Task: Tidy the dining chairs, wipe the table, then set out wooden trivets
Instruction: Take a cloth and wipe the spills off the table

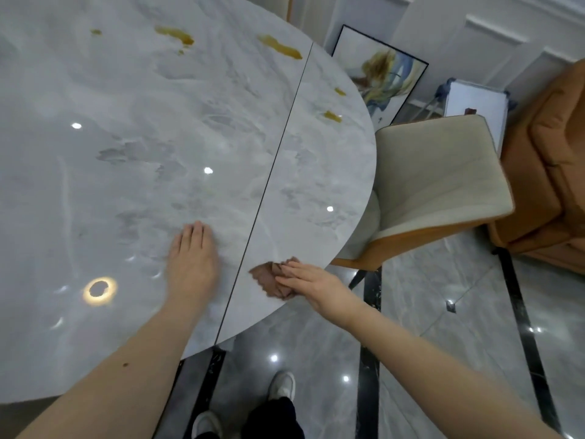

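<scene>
Two bare hands over a round, glossy, grey-white marble-patterned tabletop, seen from above. Left hand flat on the stone, palm down, fingers straight and together, gripping nothing, just left of a thin dark seam running across the slab. Right hand open too, palm pressed down on a crumpled reddish-brown wiping cloth, fingers extended over it rather than curled around it. Cloth right of the seam, lying at the near rim of the tabletop, partly covered by the fingers. Several yellow-orange smears toward the far side: one long patch, another beside the seam, a small spot further left, and two smaller ones near the right rim. Bright ceiling-light reflections scattered across the polished surface.

Just beside the tabletop on the right, a dining chair with cream upholstered back and orange shell, seat tucked partly beneath the rim. Further right, a second orange-backed chair, standing apart from the table. Against the white panelled wall, a black-framed abstract painting leaning on the floor. Below, glossy grey marble floor tiles with black border strips, plus white shoes and dark trousers at the bottom edge.
</scene>
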{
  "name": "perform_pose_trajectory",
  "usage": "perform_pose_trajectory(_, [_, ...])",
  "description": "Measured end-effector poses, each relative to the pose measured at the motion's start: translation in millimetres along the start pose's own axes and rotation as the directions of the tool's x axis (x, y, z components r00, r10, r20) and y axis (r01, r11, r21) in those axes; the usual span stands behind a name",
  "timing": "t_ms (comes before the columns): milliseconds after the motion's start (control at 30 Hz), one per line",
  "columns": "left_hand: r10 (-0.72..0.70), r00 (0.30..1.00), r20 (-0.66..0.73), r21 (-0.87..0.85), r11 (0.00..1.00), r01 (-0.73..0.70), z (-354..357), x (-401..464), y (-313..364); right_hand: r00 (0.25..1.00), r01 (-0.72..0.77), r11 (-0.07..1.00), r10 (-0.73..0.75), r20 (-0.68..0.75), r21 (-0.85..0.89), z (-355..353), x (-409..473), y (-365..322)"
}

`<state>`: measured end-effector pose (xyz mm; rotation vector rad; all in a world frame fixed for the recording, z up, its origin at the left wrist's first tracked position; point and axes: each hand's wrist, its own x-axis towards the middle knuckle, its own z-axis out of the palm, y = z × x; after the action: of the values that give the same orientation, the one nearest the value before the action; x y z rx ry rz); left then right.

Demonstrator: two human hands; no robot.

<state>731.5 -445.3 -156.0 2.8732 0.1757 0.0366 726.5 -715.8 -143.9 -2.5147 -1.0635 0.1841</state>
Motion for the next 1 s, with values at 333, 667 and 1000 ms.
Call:
perform_pose_trajectory(333, [0.147,0.988,-0.039,-0.242,0.958,-0.152,-23,30,152,0.534,-0.345,0.33,0.839,-0.106,0.879,-142,-5,62])
perform_pose_trajectory(667, [0.111,0.975,-0.193,-0.407,0.895,-0.183,-42,109,384,0.542,-0.103,-0.077,0.832,0.121,0.992,-277,-39,193])
perform_pose_trajectory(1000, [-0.026,0.971,-0.236,-0.43,0.899,-0.081,-44,192,490,0.686,0.021,-0.256,0.707,0.172,0.967,-370,-23,315])
